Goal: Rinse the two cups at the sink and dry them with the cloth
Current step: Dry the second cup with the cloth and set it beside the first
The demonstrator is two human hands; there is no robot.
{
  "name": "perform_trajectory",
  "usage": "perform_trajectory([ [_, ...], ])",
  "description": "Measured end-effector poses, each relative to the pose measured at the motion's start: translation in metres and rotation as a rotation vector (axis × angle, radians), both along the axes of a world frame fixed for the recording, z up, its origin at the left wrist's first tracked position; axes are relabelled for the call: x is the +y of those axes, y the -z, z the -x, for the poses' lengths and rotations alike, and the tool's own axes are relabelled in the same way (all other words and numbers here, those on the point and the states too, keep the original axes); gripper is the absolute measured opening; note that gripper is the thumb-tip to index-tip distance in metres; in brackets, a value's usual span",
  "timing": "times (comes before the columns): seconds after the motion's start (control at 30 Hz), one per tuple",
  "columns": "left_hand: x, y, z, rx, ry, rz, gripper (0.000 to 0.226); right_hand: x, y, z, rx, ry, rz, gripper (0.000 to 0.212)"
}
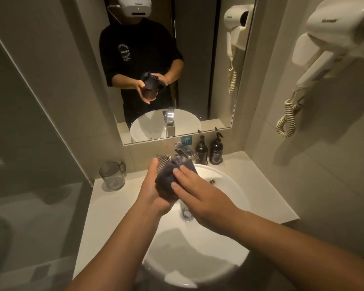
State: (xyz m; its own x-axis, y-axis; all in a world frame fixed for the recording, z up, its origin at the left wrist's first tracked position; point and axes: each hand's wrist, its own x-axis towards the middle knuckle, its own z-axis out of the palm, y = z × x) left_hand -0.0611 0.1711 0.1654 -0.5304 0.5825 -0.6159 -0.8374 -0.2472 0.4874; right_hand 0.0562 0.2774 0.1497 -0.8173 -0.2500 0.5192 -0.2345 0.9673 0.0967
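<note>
Over the white round sink (229, 185), my left hand (153, 190) cradles a ribbed glass cup (164, 164) lying on its side, bottom end pointing away from me. A dark grey cloth (166, 181) is wrapped around most of the cup. My right hand (189, 185) presses flat on the cloth from the right, fingers spread over it. A second clear cup with a handle (112, 175) stands upright on the counter to the left of the sink, apart from both hands.
A chrome tap (182, 152) rises behind the hands. Two dark pump bottles (208, 151) stand at the back right of the counter (250, 175). A mirror (72, 59) hangs above. A wall hair dryer (328, 38) with coiled cord is on the right. The drain (186, 215) lies below my hands.
</note>
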Motion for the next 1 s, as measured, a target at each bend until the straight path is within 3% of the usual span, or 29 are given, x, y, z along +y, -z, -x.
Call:
perform_trajectory([
  [0.1, -0.002, 0.0, 0.003, 0.036, -0.034, 0.008, 0.065, 0.005, 0.02, -0.007, -0.04, 0.053, -0.026, 0.069],
  [0.23, -0.004, 0.003, 0.009, 0.047, -0.109, 0.004, 0.063, 0.004, 0.039, -0.013, -0.035, 0.029, 0.136, 0.065],
  [0.3, -0.005, 0.005, 0.011, 0.06, -0.131, 0.016, 0.059, 0.0, 0.037, -0.014, -0.208, 0.116, 0.256, 0.066],
  [0.4, -0.005, 0.007, 0.013, 0.115, -0.133, 0.022, 0.056, 0.012, 0.039, -0.027, -0.58, 0.304, 0.641, 0.047],
  [0.47, -0.007, 0.009, 0.015, 0.163, -0.151, 0.035, 0.054, 0.023, 0.047, -0.041, -0.658, 0.383, 0.794, 0.045],
  [0.57, -0.008, 0.021, 0.012, 0.257, -0.175, 0.095, 0.048, 0.03, 0.051, -0.06, -0.72, 0.432, 0.858, 0.045],
  [0.67, -0.008, 0.036, -0.005, 0.327, -0.194, 0.157, 0.039, 0.026, 0.048, -0.075, -0.701, 0.418, 0.853, 0.041],
  [0.77, -0.01, 0.062, -0.023, 0.476, -0.177, 0.236, 0.043, 0.022, 0.052, -0.088, -0.695, 0.431, 0.789, 0.039],
  [1.0, -0.03, 0.089, -0.088, 1.071, 0.048, 0.733, 0.089, -0.012, 0.114, -0.09, -0.761, 0.302, 0.421, 0.044],
])
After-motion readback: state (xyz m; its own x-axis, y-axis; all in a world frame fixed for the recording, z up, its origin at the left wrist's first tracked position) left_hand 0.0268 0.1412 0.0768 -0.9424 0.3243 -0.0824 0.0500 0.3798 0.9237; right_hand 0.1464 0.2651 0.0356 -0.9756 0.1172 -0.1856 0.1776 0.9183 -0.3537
